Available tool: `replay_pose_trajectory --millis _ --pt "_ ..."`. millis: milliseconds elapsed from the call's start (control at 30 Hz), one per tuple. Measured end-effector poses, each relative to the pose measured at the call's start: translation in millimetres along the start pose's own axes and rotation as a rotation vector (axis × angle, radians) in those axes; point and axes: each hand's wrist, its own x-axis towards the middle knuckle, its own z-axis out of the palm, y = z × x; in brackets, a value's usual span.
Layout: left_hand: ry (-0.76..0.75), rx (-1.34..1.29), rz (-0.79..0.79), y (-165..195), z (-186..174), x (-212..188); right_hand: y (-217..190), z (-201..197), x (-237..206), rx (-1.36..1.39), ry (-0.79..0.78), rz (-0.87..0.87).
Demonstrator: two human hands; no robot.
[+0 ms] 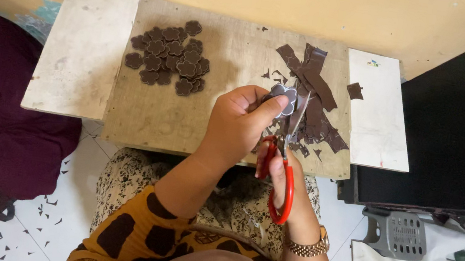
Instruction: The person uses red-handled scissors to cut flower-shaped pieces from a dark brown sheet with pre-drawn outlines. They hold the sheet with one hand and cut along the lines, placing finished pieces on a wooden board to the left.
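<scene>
Between left hand (pixel 237 126) fingertips — flower cutout (pixel 284 95)

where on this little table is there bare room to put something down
Free: the pale left board, and the bare wood between the pile of flower cutouts and the dark scrap strips. Crowded: under both hands, and the scraps at right.

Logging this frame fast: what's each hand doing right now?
Left hand: closed on a flower cutout.
Right hand: closed on red scissors, blades at the cutout.
</scene>
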Motion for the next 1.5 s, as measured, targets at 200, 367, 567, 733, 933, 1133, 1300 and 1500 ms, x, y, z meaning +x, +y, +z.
replay_pose_trajectory --millis 200,367,567,733,933,1133,1300,1500 --pt "-0.001 -0.063 0.040 -2.2 6.0 -2.9 -1.1 2.1 0.8 -0.007 0.031 -0.022" --pt "0.006 -0.092 0.060 -6.2 10.2 -2.1 1.1 4.5 0.3 -0.036 0.108 0.013" --pt "0.014 -0.142 0.015 -4.2 16.2 -5.0 5.5 10.6 0.2 0.019 0.180 -0.008" --pt "0.036 -0.119 0.008 -3.0 16.8 -8.6 8.8 12.9 -0.3 0.025 0.204 -0.024" --pt "0.007 -0.195 0.060 -6.1 12.9 -5.9 10.6 8.3 -0.7 0.091 0.169 0.011" --pt "0.019 -0.104 -0.047 -0.2 1.3 -1.3 9.7 -0.8 -2.8 0.055 0.112 0.034" --pt "-0.028 -0.085 -0.019 7.2 -3.5 0.2 14.8 -2.9 -2.7 0.046 0.083 0.034" --pt "-0.081 0.030 -0.094 20.6 -13.4 2.8 24.1 -14.0 -3.9 -0.030 0.077 0.087"
